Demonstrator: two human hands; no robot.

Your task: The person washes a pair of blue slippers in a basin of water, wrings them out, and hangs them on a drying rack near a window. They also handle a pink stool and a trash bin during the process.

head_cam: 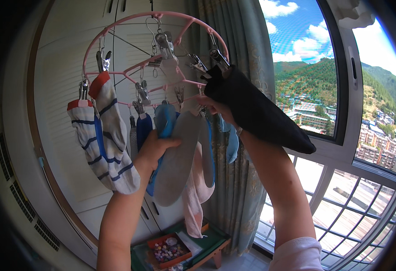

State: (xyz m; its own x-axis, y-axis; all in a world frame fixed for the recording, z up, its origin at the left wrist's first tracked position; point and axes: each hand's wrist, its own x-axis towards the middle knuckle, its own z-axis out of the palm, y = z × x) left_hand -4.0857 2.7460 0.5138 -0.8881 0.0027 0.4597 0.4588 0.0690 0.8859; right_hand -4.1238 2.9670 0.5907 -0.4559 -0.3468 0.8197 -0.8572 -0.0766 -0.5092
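A round pink drying hanger (157, 14) with metal clips holds several items. My left hand (155, 147) grips a grey shoe insole (176, 166), its thumb lying across the insole's face. At the insole's top, my right hand (218, 106) is raised by a clip, partly hidden behind a black sock (255, 110) that hangs over the forearm. White socks with blue stripes (108, 135) and red cuffs hang at the left. Blue insoles (144, 127) hang near the middle, a pink sock (196, 203) behind the grey insole, and a light blue sock (231, 144) farther right.
White louvered cabinet doors (72, 135) stand behind the hanger. A patterned curtain (242, 189) hangs beside the window frame (350, 101) at the right. Below is a low green-topped table (214, 237) with an orange box (184, 254) of small colourful pieces.
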